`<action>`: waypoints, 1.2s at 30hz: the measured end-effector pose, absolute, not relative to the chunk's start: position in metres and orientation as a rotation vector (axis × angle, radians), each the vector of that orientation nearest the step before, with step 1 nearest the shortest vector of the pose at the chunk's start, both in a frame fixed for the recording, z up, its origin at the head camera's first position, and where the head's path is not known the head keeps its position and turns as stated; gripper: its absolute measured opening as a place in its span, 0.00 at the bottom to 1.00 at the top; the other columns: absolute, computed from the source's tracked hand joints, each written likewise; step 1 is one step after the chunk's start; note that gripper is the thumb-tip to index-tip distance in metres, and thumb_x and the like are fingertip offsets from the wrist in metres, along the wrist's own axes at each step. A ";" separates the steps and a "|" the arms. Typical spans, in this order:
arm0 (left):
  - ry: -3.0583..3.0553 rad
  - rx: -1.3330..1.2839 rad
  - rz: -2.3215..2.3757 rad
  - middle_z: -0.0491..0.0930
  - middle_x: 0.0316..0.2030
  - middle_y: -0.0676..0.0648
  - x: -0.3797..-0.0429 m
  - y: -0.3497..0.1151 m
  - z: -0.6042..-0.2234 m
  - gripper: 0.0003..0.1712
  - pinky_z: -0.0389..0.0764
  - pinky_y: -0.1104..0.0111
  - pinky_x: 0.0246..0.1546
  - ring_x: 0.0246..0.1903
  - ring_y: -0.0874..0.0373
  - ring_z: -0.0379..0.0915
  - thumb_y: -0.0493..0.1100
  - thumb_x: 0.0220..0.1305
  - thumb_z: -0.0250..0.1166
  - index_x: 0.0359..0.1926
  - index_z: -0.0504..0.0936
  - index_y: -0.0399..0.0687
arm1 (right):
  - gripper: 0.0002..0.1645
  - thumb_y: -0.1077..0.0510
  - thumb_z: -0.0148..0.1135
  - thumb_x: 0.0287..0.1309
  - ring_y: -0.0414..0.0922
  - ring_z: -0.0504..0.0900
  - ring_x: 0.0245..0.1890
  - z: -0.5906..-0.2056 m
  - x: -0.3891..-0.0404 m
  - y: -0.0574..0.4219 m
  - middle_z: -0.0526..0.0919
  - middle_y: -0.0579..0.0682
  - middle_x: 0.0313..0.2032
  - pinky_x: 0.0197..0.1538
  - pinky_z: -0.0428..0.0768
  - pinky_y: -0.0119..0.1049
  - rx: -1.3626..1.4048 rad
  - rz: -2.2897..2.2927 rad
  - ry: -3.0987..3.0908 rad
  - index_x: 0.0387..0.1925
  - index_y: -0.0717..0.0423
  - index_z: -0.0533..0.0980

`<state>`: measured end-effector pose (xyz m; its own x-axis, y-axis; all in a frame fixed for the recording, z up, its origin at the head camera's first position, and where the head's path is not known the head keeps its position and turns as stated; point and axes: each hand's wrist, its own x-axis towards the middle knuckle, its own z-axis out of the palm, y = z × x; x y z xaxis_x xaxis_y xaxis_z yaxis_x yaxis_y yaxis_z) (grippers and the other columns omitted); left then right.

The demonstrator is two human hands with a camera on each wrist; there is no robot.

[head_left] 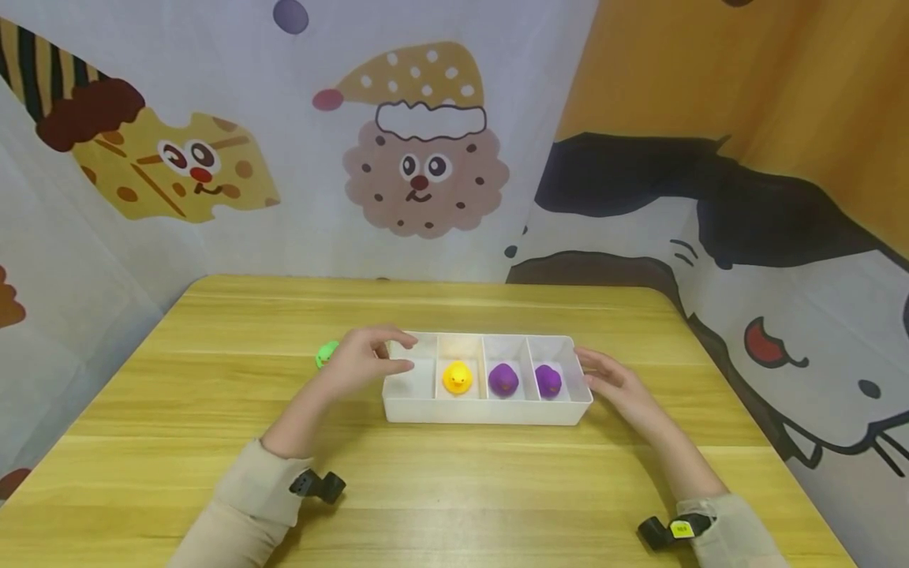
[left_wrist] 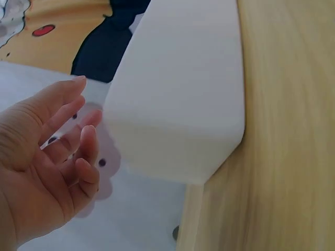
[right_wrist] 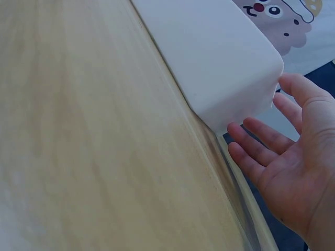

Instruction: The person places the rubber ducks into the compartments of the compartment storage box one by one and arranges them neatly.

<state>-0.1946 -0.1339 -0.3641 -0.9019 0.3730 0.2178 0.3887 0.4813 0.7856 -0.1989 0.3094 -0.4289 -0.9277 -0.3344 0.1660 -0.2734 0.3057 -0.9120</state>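
Note:
A white box (head_left: pixel 483 411) with several compartments in a row sits on the table. A yellow rubber duck (head_left: pixel 458 379) is in the compartment second from the left. To its right, two purple toys, one round (head_left: pixel 503 380) and one similar (head_left: pixel 548 381), lie in separate compartments. My left hand (head_left: pixel 358 363) hovers by the box's left end, thumb and fingers loosely bent with nothing between them. At the opposite end, the fingers of my right hand (right_wrist: pixel 298 151) are loosely spread, their tips at the box's end wall. Behind my left hand peeks a green toy (head_left: pixel 326 353), partly hidden.
The wooden table (head_left: pixel 454 489) runs up to a patterned curtain (head_left: pixel 298 252) at the back. Small black devices are strapped at the left wrist (head_left: pixel 317 486) and right wrist (head_left: pixel 671 532).

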 end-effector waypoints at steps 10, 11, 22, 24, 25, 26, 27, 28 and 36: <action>-2.667 -0.517 -1.440 0.82 0.42 0.49 -0.195 -0.165 -0.363 0.18 0.70 0.66 0.18 0.27 0.52 0.70 0.44 0.56 0.72 0.49 0.84 0.47 | 0.30 0.59 0.55 0.68 0.37 0.75 0.53 -0.429 -0.197 0.309 0.70 0.65 0.61 0.54 0.70 0.28 -0.568 -1.707 2.509 0.68 0.61 0.62; -2.669 -0.501 -1.438 0.81 0.41 0.49 -0.195 -0.169 -0.362 0.18 0.70 0.66 0.18 0.27 0.51 0.70 0.45 0.56 0.72 0.49 0.84 0.48 | 0.30 0.59 0.55 0.68 0.37 0.75 0.53 -0.429 -0.197 0.309 0.70 0.65 0.61 0.54 0.70 0.28 -0.568 -1.709 2.508 0.68 0.61 0.62; -2.687 -0.401 -1.443 0.80 0.35 0.46 -0.203 -0.204 -0.361 0.21 0.70 0.68 0.18 0.25 0.52 0.69 0.50 0.57 0.71 0.51 0.83 0.48 | 0.30 0.60 0.54 0.68 0.36 0.74 0.54 -0.429 -0.198 0.309 0.69 0.65 0.61 0.54 0.70 0.27 -0.571 -1.714 2.502 0.68 0.62 0.62; -2.689 -0.385 -1.440 0.80 0.38 0.45 -0.204 -0.210 -0.361 0.22 0.69 0.69 0.18 0.25 0.53 0.68 0.49 0.57 0.71 0.51 0.83 0.48 | 0.30 0.60 0.54 0.68 0.36 0.74 0.54 -0.429 -0.198 0.309 0.69 0.65 0.62 0.54 0.69 0.27 -0.572 -1.712 2.504 0.68 0.62 0.61; -2.691 -0.379 -1.439 0.81 0.40 0.44 -0.205 -0.212 -0.362 0.22 0.68 0.69 0.18 0.25 0.54 0.68 0.49 0.57 0.71 0.51 0.83 0.47 | 0.30 0.60 0.54 0.68 0.36 0.74 0.54 -0.429 -0.198 0.309 0.68 0.65 0.62 0.54 0.69 0.27 -0.571 -1.710 2.505 0.68 0.62 0.61; -2.694 -0.373 -1.436 0.81 0.42 0.44 -0.206 -0.215 -0.363 0.22 0.67 0.69 0.18 0.25 0.55 0.68 0.49 0.57 0.71 0.52 0.83 0.47 | 0.30 0.59 0.54 0.68 0.36 0.74 0.54 -0.429 -0.198 0.309 0.68 0.65 0.62 0.54 0.69 0.27 -0.570 -1.706 2.508 0.68 0.62 0.61; -2.696 -0.372 -1.434 0.80 0.44 0.44 -0.206 -0.218 -0.363 0.22 0.67 0.69 0.19 0.25 0.55 0.68 0.48 0.57 0.71 0.52 0.82 0.47 | 0.30 0.59 0.54 0.68 0.36 0.74 0.54 -0.429 -0.198 0.309 0.68 0.65 0.62 0.55 0.69 0.26 -0.571 -1.703 2.511 0.68 0.62 0.61; -2.700 -0.368 -1.433 0.80 0.47 0.44 -0.207 -0.220 -0.364 0.22 0.67 0.69 0.19 0.25 0.55 0.68 0.48 0.57 0.71 0.52 0.82 0.47 | 0.30 0.59 0.54 0.68 0.36 0.74 0.54 -0.429 -0.198 0.309 0.68 0.65 0.62 0.55 0.69 0.26 -0.569 -1.702 2.513 0.68 0.62 0.61; -2.735 -0.360 -1.433 0.78 0.52 0.43 -0.211 -0.238 -0.374 0.24 0.71 0.66 0.23 0.29 0.54 0.70 0.49 0.58 0.70 0.54 0.81 0.45 | 0.30 0.59 0.55 0.68 0.35 0.74 0.53 -0.428 -0.199 0.309 0.69 0.65 0.62 0.54 0.69 0.26 -0.562 -1.697 2.521 0.68 0.62 0.62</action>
